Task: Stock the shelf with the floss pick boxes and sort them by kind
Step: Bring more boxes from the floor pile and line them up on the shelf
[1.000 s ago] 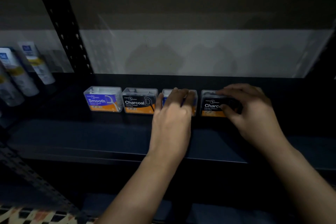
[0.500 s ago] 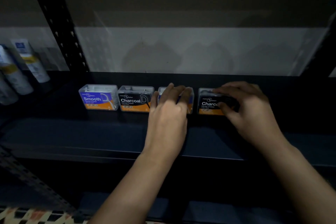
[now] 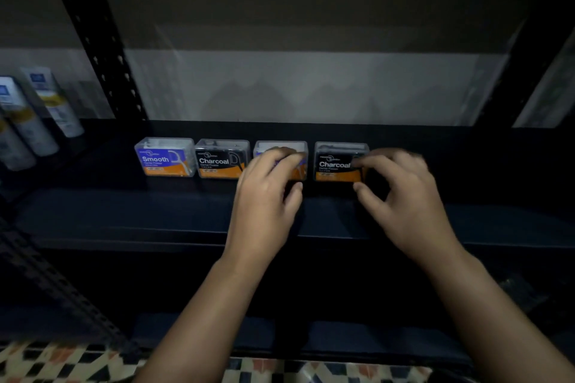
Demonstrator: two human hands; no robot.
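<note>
Four clear floss pick boxes stand in a row on the dark shelf [image 3: 174,211]. From the left: a blue Smooth box [image 3: 164,157], a black Charcoal box [image 3: 221,159], a blue-labelled box [image 3: 281,146] mostly hidden by my left hand [image 3: 264,199], and a second Charcoal box [image 3: 337,162]. My left hand's curled fingers lie against the front of the third box, thumb below it. My right hand [image 3: 404,199] is at the right front corner of the second Charcoal box, index finger and thumb spread apart. Both boxes stand on the shelf.
Several white tubes [image 3: 59,106] with blue and yellow labels stand in the neighbouring bay at far left, behind a black perforated upright [image 3: 102,50]. The shelf continues to the right of the row. A patterned floor [image 3: 62,361] shows at the bottom.
Both hands have drawn back a little from the boxes, fingers no longer reaching over the tops. More of the right Charcoal label shows. The boxes stay in place.
</note>
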